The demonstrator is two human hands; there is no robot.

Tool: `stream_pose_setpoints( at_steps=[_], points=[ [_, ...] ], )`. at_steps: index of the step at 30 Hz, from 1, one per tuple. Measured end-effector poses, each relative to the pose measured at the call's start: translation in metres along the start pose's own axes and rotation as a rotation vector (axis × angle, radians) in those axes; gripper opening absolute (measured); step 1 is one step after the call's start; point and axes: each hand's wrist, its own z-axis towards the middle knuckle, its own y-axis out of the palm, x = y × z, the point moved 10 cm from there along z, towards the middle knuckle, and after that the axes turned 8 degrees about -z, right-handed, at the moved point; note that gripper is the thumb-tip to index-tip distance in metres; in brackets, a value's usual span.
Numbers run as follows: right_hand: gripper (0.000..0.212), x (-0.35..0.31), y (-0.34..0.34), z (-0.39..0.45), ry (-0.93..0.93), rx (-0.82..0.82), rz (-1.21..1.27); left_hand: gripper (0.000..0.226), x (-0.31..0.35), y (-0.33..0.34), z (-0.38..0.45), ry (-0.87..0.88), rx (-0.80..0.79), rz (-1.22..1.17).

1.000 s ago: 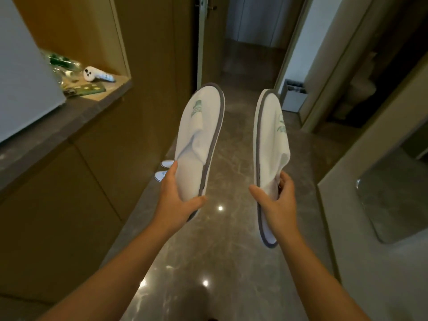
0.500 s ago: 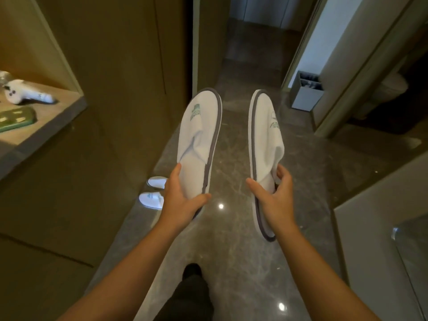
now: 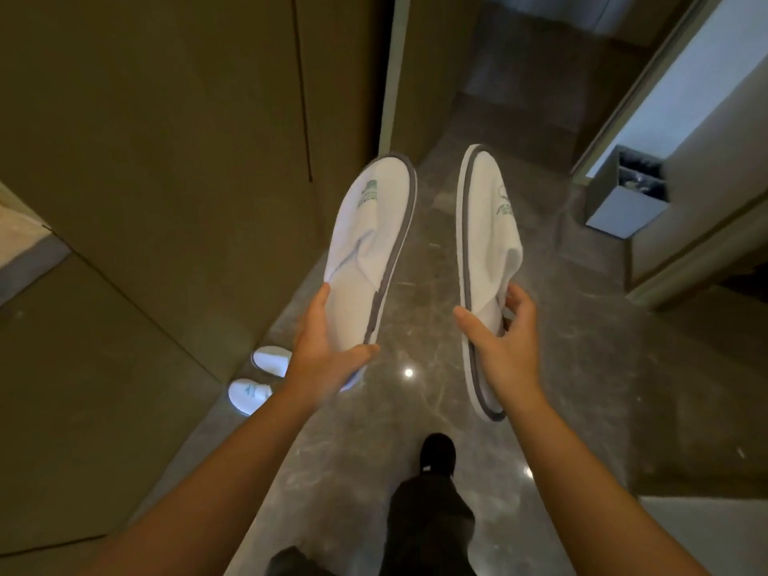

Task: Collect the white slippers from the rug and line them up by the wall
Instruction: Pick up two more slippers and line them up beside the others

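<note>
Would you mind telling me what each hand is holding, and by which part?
The left hand grips one white slipper at its heel end; the right hand grips another slipper the same way.

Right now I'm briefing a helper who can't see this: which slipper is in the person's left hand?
Start at the brown cabinet wall on the left. The left hand holds up a white slipper beside it. Unlike the slipper in the right hand, which shows its grey-edged sole side-on, this one faces up, green logo showing.
</note>
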Motion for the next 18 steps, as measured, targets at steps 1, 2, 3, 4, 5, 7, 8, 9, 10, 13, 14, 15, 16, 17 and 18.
stream_pose_setpoints(
  at_steps=[1,2,3,4,5,7,8,9,10,13,14,15,16,17,18],
  points=[
    [0.069,0.003,0.008,0.027,-0.017,-0.039,-0.002,0.089,0.0,0.005,0.018,-0.01,0.038,0.004],
    [0.07,0.007,0.018,0.055,-0.032,-0.09,-0.004,0.088,0.0,0.009,0.036,-0.014,0.08,0.011],
    [0.07,0.01,0.031,0.082,-0.042,-0.152,-0.006,0.089,-0.001,0.011,0.052,-0.026,0.131,0.018],
    [0.07,0.014,0.045,0.107,-0.044,-0.219,-0.012,0.09,-0.003,0.013,0.065,-0.048,0.187,0.018],
    [0.071,0.016,0.059,0.13,-0.038,-0.282,-0.016,0.09,-0.004,0.014,0.076,-0.071,0.238,0.014],
    [0.072,0.018,0.087,0.17,-0.018,-0.383,-0.008,0.089,-0.006,0.015,0.098,-0.123,0.318,0.014],
    [0.071,0.017,0.1,0.184,-0.022,-0.433,-0.02,0.088,-0.01,0.013,0.106,-0.161,0.357,0.018],
    [0.068,0.015,0.113,0.196,-0.045,-0.473,-0.045,0.087,-0.014,0.011,0.114,-0.192,0.391,0.022],
    [0.064,0.012,0.127,0.207,-0.08,-0.506,-0.072,0.088,-0.018,0.008,0.121,-0.213,0.424,0.022],
    [0.06,0.018,0.169,0.235,-0.097,-0.605,-0.101,0.089,-0.037,-0.003,0.14,-0.283,0.538,-0.013],
    [0.061,0.021,0.184,0.243,-0.088,-0.641,-0.105,0.088,-0.044,-0.008,0.147,-0.308,0.572,-0.03],
    [0.061,0.023,0.2,0.25,-0.084,-0.674,-0.113,0.087,-0.053,-0.011,0.154,-0.335,0.601,-0.047],
    [0.059,0.024,0.215,0.258,-0.09,-0.701,-0.116,0.086,-0.061,-0.014,0.162,-0.358,0.623,-0.065],
    [0.056,0.025,0.228,0.265,-0.1,-0.717,-0.11,0.085,-0.068,-0.016,0.17,-0.374,0.637,-0.082],
    [0.053,0.025,0.239,0.272,-0.106,-0.724,-0.102,0.085,-0.073,-0.018,0.179,-0.385,0.639,-0.095]
  ],
)
